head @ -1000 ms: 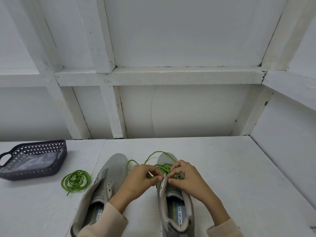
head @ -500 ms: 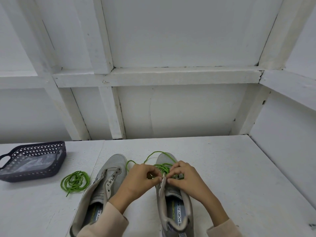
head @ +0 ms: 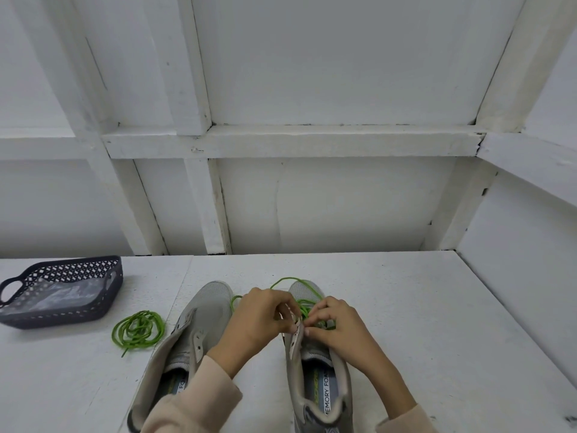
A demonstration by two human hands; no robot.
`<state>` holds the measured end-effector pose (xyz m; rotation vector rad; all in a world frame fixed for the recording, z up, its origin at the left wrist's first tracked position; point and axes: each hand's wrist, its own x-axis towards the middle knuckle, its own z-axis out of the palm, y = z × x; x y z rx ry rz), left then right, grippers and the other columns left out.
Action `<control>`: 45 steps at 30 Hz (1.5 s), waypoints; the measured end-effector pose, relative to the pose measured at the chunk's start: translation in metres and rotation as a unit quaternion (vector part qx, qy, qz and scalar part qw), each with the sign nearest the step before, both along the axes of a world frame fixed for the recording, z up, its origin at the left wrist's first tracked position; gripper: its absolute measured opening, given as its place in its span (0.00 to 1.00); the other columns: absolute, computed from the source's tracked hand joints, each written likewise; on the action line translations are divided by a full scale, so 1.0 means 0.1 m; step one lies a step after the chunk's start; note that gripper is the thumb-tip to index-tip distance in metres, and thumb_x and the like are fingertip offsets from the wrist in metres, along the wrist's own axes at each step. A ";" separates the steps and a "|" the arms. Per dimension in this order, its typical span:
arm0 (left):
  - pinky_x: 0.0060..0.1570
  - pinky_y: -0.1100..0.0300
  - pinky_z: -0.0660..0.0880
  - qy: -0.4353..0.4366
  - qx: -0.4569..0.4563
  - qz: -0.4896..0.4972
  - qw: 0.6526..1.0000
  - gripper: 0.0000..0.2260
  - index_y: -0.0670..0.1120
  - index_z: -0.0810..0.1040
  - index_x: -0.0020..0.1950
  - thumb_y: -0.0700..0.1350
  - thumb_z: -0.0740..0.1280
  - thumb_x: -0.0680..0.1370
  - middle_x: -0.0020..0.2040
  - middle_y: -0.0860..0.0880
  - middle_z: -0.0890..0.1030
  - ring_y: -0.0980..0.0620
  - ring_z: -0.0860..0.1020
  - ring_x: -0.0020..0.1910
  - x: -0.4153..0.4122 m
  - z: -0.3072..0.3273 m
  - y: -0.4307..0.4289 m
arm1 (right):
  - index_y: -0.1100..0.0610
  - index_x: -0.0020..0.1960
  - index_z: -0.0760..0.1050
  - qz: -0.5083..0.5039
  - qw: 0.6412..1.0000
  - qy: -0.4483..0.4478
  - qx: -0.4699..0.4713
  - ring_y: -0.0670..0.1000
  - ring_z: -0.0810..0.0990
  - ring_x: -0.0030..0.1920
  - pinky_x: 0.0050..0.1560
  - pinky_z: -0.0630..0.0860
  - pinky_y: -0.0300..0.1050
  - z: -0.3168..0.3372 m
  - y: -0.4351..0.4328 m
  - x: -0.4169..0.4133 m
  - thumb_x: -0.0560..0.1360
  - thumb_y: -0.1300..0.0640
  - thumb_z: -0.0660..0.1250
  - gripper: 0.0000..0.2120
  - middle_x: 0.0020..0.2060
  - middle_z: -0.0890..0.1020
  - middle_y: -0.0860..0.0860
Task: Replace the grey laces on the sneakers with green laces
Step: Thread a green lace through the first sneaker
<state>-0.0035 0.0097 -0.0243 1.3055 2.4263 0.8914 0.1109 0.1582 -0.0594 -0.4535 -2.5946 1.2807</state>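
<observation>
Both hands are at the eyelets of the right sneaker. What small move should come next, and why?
Probably feed the green lace through the next free eyelet and pull it snug. The right hand pinches the lace at the eyelet strip of the right sneaker, the left hand steadies that strip, and the lace is threaded only near the toe.

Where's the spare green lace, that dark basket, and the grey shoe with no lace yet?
Coiled bright green spare lace (head: 139,326): head view, middle of the tangle.
Dark perforated plastic basket (head: 56,318): head view, its near wall.
Unlaced grey fabric sneaker (head: 212,303): head view, top of its toe.
</observation>
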 end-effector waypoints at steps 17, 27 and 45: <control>0.41 0.73 0.69 -0.019 0.011 -0.073 0.997 0.12 0.47 0.80 0.52 0.33 0.71 0.72 0.35 0.58 0.81 0.65 0.78 0.36 -0.05 -0.01 0.04 | 0.52 0.44 0.86 -0.013 1.000 0.011 -0.012 0.38 0.75 0.50 0.47 0.67 0.26 0.03 -0.05 0.02 0.69 0.59 0.75 0.04 0.46 0.78 0.44; 0.44 0.66 0.76 -0.118 0.079 -0.054 0.988 0.08 0.54 0.80 0.48 0.46 0.75 0.72 0.43 0.57 0.83 0.61 0.81 0.40 -0.03 -0.07 0.01 | 0.43 0.39 0.78 0.025 0.999 -0.033 0.007 0.42 0.72 0.54 0.53 0.71 0.42 0.07 -0.06 0.02 0.66 0.45 0.68 0.03 0.47 0.76 0.42; 0.51 0.53 0.75 -0.071 0.099 0.004 0.993 0.13 0.61 0.79 0.44 0.65 0.60 0.72 0.40 0.60 0.82 0.60 0.79 0.45 0.06 -0.24 0.04 | 0.55 0.44 0.81 0.036 0.995 0.008 -0.091 0.45 0.78 0.49 0.47 0.71 0.32 0.53 0.16 0.04 0.76 0.54 0.70 0.05 0.48 0.80 0.47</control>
